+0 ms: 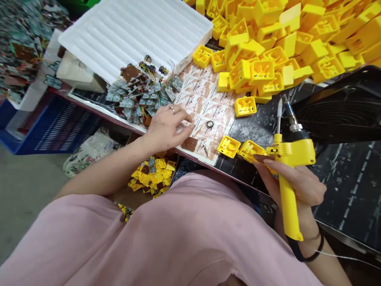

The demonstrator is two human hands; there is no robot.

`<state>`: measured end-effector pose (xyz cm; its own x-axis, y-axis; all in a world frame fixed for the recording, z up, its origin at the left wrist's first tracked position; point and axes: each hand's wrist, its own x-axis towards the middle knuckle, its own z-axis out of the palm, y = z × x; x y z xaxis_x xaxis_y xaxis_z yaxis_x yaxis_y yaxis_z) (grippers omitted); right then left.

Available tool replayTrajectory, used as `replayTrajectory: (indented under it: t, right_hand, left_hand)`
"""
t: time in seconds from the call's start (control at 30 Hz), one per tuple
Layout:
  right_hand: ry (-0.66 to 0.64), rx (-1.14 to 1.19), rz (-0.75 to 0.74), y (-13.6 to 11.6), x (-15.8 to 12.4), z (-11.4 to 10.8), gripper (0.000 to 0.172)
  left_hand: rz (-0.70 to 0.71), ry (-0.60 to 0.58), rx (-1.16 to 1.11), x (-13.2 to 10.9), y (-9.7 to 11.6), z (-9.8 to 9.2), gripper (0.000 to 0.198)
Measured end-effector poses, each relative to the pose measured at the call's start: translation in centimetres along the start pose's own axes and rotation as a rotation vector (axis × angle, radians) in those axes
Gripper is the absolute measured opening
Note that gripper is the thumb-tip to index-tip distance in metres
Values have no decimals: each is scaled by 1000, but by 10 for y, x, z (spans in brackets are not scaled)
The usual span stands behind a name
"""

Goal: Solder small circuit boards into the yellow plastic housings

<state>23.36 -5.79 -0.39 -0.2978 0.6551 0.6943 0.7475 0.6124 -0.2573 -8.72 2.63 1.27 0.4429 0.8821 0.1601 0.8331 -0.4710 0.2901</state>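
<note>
My left hand (168, 129) hovers at or rests on the table's front edge, fingers bent and thumb apart, with nothing visible in it. Beside it lies a heap of small grey circuit boards (133, 97) with thin coloured wires. A brown board (189, 143) and a small black ring-shaped part (210, 124) lie near its fingertips. My right hand (297, 184) is closed round a yellow soldering gun (287, 190), whose metal tip and solder tube point away from me. Its fingertips reach a yellow plastic housing (251, 150); a second open housing (229, 146) lies just left of that.
A large pile of yellow housings (268, 43) covers the back right, with one housing (245, 106) in front. A white ribbed foam sheet (137, 31) lies at the back left. More circuit boards fill a container above a blue crate (59, 123). A box of yellow parts (153, 176) stands below the table.
</note>
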Motion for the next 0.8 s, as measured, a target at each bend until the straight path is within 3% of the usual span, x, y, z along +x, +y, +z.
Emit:
replayTrajectory:
  t: [0.07, 0.13, 0.27, 0.4, 0.47, 0.57, 0.73, 0.8]
  right_hand:
    - [19, 12, -19, 2, -1, 0, 38]
    - [20, 24, -31, 4, -1, -1, 34]
    - [29, 35, -43, 7, -3, -5, 32]
    - [-7, 54, -16, 4, -1, -2, 35]
    - [-65, 73, 32, -1, 2, 2, 41]
    - [-135, 124, 76, -8, 10, 4, 43]
    - [-46, 95, -12, -10, 17, -9, 28]
    - [-71, 116, -4, -8, 12, -19, 31]
  left_hand:
    - [-68, -66, 138, 8, 10, 6, 45]
    - [-88, -175, 190, 13, 19, 11, 40]
    - [-74, -328, -34, 14, 24, 12, 26]
    - [-140, -244, -504, 9, 24, 9, 24]
    - [-155, -166, -622, 8, 28, 10, 20]
    - [-138, -85, -634, 8, 33, 10, 18]
    - [-42, -72, -504, 12, 27, -2, 26]
    - [46, -62, -427, 15, 23, -3, 25]
